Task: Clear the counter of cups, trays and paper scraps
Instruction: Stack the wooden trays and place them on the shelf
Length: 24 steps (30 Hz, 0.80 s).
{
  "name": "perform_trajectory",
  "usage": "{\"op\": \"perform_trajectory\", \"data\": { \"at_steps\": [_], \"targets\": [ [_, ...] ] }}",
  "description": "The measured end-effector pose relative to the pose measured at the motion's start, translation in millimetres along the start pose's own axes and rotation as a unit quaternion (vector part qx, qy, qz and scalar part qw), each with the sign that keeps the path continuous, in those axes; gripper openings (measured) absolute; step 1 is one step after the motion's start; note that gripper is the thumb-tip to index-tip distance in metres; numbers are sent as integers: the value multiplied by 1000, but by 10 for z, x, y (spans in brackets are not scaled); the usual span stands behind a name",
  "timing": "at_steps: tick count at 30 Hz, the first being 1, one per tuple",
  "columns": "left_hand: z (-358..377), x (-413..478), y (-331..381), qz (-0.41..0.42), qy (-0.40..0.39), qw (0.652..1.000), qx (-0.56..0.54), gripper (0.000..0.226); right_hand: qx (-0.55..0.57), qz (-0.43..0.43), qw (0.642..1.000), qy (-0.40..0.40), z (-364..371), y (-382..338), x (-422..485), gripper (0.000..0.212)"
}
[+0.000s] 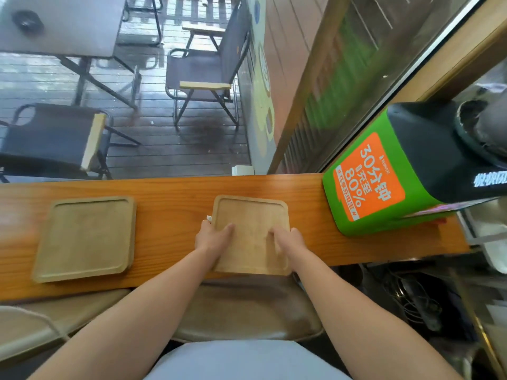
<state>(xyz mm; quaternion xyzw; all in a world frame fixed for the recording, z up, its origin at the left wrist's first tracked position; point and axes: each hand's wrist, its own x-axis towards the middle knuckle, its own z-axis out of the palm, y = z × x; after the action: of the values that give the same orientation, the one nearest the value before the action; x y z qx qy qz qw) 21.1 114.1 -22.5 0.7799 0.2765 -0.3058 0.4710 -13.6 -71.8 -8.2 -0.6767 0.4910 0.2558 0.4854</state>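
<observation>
At nine o'clock on the wooden counter (170, 209), a stack of trays (85, 238). Toward six o'clock, left hand (212, 237) and right hand (289, 241) gripping a single tray (251, 215) by its side edges, thumbs on top. At three o'clock, a green-and-black charging box (397, 171).

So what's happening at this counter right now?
A person is clearing a wooden counter. Both hands grip the sides of the middle tray: the left hand on its left edge, the right hand on its right edge. A small white scrap shows by the left hand. Another tray lies untouched to the left, and a green box stands at the right.
</observation>
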Motion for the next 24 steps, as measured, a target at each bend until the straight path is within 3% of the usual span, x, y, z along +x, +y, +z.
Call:
{"op": "perform_trajectory", "data": {
  "at_steps": [12, 24],
  "targets": [
    [-1281, 24, -150, 25, 48, 997, -56, 43, -37, -57, 997, -46, 982, -590, -577, 59],
    [-2550, 373, -651, -8, 54, 998, -33, 50, -87, -46, 994, -55, 2248, -808, -1068, 61]
  ]
}}
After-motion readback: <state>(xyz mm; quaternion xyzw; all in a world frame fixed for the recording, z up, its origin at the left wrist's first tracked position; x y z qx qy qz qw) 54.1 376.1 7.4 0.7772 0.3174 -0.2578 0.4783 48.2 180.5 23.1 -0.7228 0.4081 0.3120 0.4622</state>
